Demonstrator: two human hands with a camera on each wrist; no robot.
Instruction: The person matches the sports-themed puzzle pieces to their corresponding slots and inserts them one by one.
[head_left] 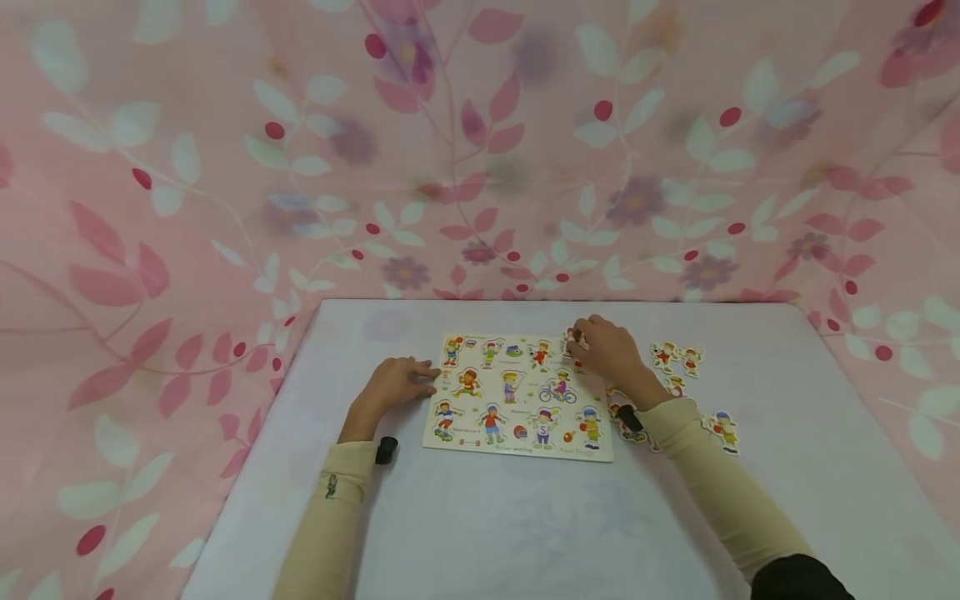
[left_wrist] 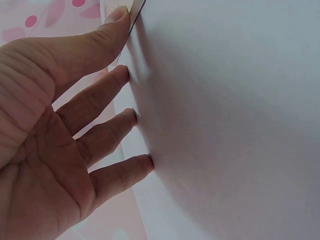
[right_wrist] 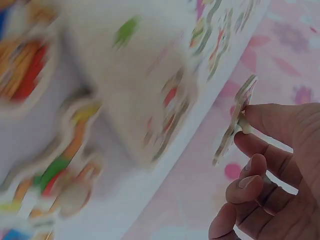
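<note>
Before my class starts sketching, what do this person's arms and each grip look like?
The left sleeve is beige, with a small dark marking near its cuff and a black device at the wrist. The right sleeve, also beige, has another black device and, further up, something black. The left grip and right grip are bare: no glove or ring shows.

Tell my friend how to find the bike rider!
On the white-covered table lies a cream, rectangular, wooden-looking puzzle board. At the right end of its middle row is a purple-helmeted cartoon cyclist. It's the only figure on the board riding a bicycle.
</note>
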